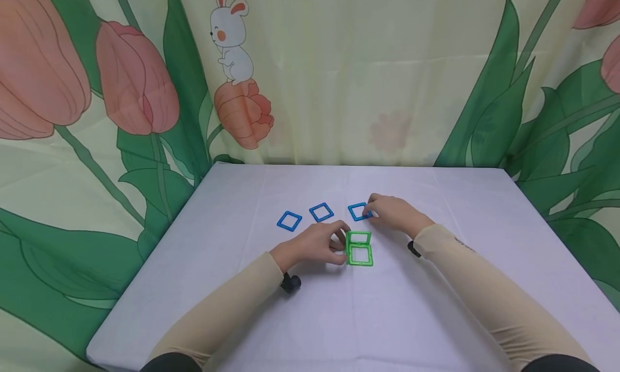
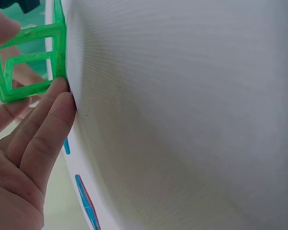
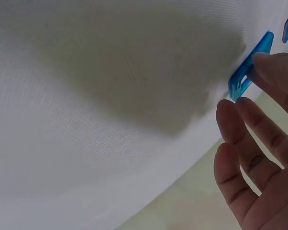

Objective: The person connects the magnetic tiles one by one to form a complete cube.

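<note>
In the head view my left hand (image 1: 315, 244) holds a small structure of green square magnetic tiles (image 1: 360, 245) by its left side. The left wrist view shows the green tiles (image 2: 59, 52) standing at an angle to each other, with the thumb on one side and the fingertips of the left hand (image 2: 36, 143) on the other. Farther back, my right hand (image 1: 394, 213) pinches the edge of a blue square magnetic tile (image 1: 351, 213). From the right wrist, that blue tile (image 3: 263, 45) appears tilted between thumb and index finger, close to the tablecloth.
Two more blue square tiles lie on the white-covered table (image 1: 436, 318): one blue tile (image 1: 314, 215) behind the left hand, another blue tile (image 1: 282, 217) farther left. A curtain (image 1: 329, 92) printed with tulips and a rabbit hangs behind the table's back edge.
</note>
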`<state>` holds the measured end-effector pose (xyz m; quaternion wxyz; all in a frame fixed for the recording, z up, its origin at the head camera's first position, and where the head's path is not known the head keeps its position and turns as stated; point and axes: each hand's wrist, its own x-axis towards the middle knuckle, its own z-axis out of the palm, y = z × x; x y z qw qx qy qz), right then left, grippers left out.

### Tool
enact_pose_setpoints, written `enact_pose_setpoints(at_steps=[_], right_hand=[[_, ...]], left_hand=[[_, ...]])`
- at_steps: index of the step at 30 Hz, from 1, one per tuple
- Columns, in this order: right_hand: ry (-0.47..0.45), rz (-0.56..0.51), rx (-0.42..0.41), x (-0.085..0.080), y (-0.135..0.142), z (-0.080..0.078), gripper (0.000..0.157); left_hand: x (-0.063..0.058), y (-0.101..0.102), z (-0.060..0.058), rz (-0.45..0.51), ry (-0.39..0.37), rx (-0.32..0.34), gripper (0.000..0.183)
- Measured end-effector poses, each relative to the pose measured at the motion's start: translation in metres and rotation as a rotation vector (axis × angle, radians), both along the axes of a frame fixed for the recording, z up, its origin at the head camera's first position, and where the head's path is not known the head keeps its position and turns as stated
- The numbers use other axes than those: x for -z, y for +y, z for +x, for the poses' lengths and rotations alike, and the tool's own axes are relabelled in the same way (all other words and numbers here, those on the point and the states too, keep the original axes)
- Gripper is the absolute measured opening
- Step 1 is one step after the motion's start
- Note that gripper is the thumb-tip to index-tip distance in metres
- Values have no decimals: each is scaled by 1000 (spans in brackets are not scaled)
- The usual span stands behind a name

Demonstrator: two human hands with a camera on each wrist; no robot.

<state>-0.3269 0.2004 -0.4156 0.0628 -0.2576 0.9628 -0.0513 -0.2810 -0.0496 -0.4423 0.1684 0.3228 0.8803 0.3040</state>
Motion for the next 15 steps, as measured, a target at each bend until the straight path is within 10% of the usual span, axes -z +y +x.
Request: enact_pose_setpoints(at_steps=[15], right_hand=[[49,16,-15,-1,6,-1,6]], left_hand=[[-7,5,4,9,74,26,54]])
